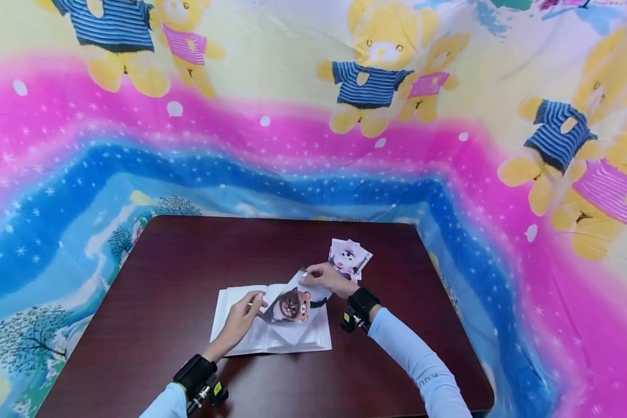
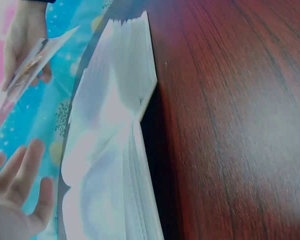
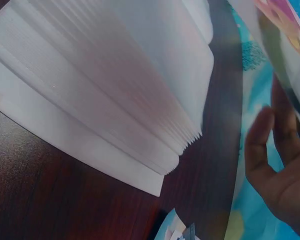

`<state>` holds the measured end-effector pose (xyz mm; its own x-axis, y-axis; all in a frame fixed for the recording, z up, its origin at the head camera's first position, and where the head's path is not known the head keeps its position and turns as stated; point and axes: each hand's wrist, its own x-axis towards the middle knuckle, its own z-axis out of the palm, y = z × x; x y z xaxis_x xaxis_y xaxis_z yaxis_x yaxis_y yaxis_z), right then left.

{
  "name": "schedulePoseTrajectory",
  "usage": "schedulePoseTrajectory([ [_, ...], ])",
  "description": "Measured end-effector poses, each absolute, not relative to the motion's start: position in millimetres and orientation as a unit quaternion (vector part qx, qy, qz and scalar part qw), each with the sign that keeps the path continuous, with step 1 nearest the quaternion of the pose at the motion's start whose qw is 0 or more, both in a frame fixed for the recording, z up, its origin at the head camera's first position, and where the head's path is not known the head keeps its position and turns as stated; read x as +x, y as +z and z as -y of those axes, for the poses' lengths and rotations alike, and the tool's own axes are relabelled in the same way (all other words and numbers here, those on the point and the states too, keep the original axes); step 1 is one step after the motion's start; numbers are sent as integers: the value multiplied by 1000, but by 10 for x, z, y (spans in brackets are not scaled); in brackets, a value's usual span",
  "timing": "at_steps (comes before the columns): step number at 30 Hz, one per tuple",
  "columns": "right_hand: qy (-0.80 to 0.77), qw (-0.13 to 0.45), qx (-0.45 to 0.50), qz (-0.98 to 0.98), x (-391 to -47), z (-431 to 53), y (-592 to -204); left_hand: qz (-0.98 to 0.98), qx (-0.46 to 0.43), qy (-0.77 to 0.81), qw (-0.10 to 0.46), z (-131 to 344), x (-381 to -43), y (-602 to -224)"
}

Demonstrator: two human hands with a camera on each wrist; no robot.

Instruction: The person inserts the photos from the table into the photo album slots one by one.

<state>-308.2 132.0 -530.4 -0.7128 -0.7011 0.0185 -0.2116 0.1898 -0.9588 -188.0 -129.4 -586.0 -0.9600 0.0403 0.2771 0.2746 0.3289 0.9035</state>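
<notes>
A white photo album [image 1: 245, 339] lies spread open on the table, its thick bundle of pages [image 3: 115, 100] fanned in the right wrist view. Above it, tilted, are picture cards [image 1: 288, 306] showing a dark furry animal face and an orange cartoon figure. My right hand [image 1: 330, 278] pinches them at their upper right edge, and the left wrist view shows the held cards [image 2: 32, 67] nearly edge-on. At the cards' left side is my left hand [image 1: 242, 316]; its fingers [image 2: 27, 170] are spread and loosely bent, with nothing between them.
Beyond my right hand, a small pile of picture cards [image 1: 347, 258] lies on the dark wooden table [image 1: 188, 249]. A bear-patterned cloth [image 1: 271, 157] hangs along the table's back and sides. Each wrist wears a black camera mount [image 1: 363, 307].
</notes>
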Motion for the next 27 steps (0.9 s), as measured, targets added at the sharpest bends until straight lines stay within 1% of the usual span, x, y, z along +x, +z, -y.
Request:
schedulePoseTrajectory([
  [4,-547,250,-336,-725,-3029,-1262,-5295,821,-163,-542,74,1233,-1863,-5873],
  [8,-537,262,-337,-728,-3071,-1249,-5412,825,-193,-527,71,1210,-1851,-5905],
  [10,-535,259,-324,-736,-3085,-1251,-5454,827,-188,-524,78,1212,-1854,-5915],
  [15,-556,253,-259,-748,-3088,-1275,-5535,819,-151,-539,122,1226,-1877,-5912],
  [20,-589,274,-218,-728,-3050,-1269,-5575,797,-117,-571,158,1225,-1907,-5896],
  [24,-600,277,-221,-718,-3006,-1225,-5579,789,-105,-584,156,1207,-1944,-5872],
  [27,-605,261,-210,-722,-3001,-1199,-5589,808,-98,-565,137,1190,-1963,-5859],
])
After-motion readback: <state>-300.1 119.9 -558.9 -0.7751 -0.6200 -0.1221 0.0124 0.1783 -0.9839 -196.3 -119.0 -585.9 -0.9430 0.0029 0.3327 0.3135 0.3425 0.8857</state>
